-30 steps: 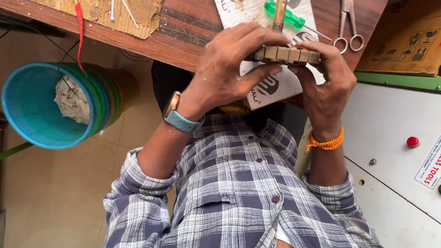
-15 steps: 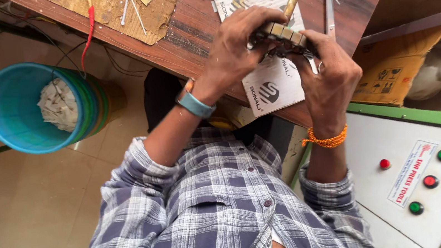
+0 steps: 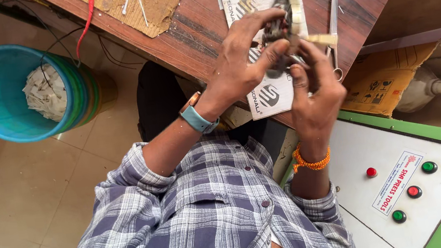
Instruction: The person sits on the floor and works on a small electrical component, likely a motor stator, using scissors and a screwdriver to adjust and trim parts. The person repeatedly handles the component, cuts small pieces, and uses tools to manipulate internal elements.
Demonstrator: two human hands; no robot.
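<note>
Dark wood-grain table [image 3: 203, 28] fills the top of the view, with tan floor at nine o'clock and a grey control panel [image 3: 400, 175] with red and green buttons at four o'clock. Both hands meet over the table's near edge, above a white printed sheet [image 3: 270, 92]. The left hand [image 3: 241, 62] curls its fingers over a small dark metal piece [image 3: 276, 30], and the right hand [image 3: 315, 93] pinches the same piece from the five o'clock side. A pale wooden strip [image 3: 322, 39] juts out of the grip, its long axis pointing toward three o'clock. The piece looks dull grey with a pale rounded rim; its shape is hard to make out, since fingers cover most of it. Scissors [image 3: 333, 20] lie just beyond, partly hidden by the right hand. A blue bucket [image 3: 14, 130] holding crumpled paper stands on the floor at nine o'clock.
</note>
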